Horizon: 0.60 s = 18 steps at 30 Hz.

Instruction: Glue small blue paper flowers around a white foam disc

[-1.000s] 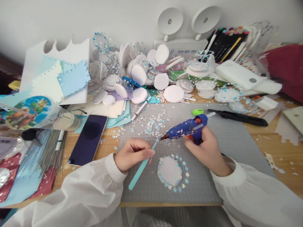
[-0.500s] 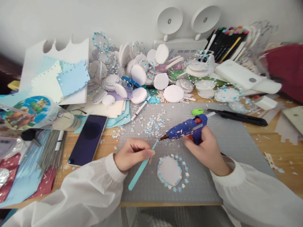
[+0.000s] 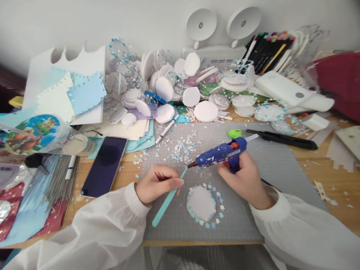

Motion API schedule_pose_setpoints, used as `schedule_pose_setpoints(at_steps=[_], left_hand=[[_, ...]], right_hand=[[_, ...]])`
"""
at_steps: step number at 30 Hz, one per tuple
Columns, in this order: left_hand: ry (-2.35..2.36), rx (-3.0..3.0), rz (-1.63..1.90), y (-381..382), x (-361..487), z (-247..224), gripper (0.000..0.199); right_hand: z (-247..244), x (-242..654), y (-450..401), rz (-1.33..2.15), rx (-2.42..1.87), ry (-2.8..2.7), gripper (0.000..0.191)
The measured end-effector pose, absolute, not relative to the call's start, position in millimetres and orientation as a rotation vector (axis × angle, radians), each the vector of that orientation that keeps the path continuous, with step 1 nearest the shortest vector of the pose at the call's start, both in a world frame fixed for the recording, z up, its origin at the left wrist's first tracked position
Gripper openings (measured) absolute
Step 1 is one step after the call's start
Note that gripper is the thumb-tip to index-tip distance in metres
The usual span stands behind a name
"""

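Head view: left hand [image 3: 160,183] pinched on teal tweezers [image 3: 165,209], right hand [image 3: 249,182] clamped round blue glue gun [image 3: 213,154], nozzle [image 3: 192,164] right by tweezer tips [image 3: 184,173] over mat [image 3: 242,227]; oversqueezing could string glue onto nearby white disc [image 3: 201,202].

**Quantity List**

Hands: two, comprising one left hand [image 3: 160,183] and one right hand [image 3: 247,182]. Glue gun [image 3: 215,154]: one. Tweezers [image 3: 165,207]: one pair. Cutting mat [image 3: 239,228]: one. Disc [image 3: 201,202] on the cutting mat: one. Piled discs [image 3: 206,111]: more than ten; overlap prevents an exact count. Loose paper flowers [image 3: 182,148]: dozens, too small to count singly. Phone [image 3: 105,165]: one. Black knife [image 3: 284,140]: one. Lamp heads [image 3: 201,24]: two. Loose white pens [image 3: 167,129]: at least two. Markers [image 3: 270,56]: more than five, partly hidden. Wires [image 3: 60,182]: one bundle, strands not countable.
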State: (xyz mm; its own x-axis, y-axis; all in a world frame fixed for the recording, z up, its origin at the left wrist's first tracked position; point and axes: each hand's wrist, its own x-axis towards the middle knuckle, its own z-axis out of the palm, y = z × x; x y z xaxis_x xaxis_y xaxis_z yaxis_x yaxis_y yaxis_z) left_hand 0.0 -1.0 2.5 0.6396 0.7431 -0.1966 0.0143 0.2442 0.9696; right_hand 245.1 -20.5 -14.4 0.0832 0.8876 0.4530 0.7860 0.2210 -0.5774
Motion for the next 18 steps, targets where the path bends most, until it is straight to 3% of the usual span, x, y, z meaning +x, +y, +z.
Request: schedule_pose_setpoints(at_steps=[8,18], left_hand=[[0.764,1.243,0.566,0,0,2,0.037],[0.735,1.252,0.597,0,-1,-2,0.034]], right_hand=[[-11,266,-22,-0.24,-1.655,-1.681,0.029],[-22,347,-53,-0.226,-2.166,-1.499,0.049]])
